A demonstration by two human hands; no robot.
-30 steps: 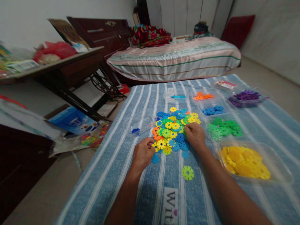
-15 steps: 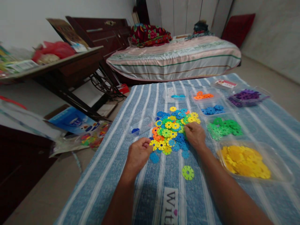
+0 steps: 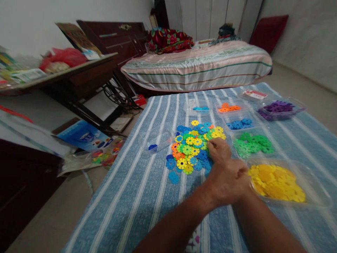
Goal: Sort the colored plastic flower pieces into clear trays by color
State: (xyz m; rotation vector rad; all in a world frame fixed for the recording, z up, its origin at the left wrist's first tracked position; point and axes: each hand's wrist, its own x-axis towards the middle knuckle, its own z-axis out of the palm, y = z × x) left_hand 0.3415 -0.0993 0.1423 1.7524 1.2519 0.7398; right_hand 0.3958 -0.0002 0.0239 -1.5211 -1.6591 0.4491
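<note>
Slotted plastic snowflake discs in mixed colours form a loose pile (image 3: 189, 141) on the striped cloth. My right hand (image 3: 219, 149) rests at the pile's right edge with its fingers pinched together; whatever they hold is hidden. Crossing over my right forearm, my left hand (image 3: 228, 181) is closed, its fingertips at the left rim of the clear tub of yellow discs (image 3: 276, 182). The yellow disc it pinched has gone from the pile's near left edge, though I cannot see it clearly in the fingers. A clear tub of green discs (image 3: 253, 144) stands just beyond.
Further back are clear tubs with blue discs (image 3: 239, 123), orange discs (image 3: 228, 107), light blue discs (image 3: 200, 108) and purple discs (image 3: 279, 107). Left of the pile lies a clear tub (image 3: 143, 144) with dark blue discs. A bed (image 3: 195, 66) stands beyond the table.
My left hand has moved right from the pile's near left edge, across my right forearm to the yellow tub, and a yellow disc left the pile. My right hand stays nearly still.
</note>
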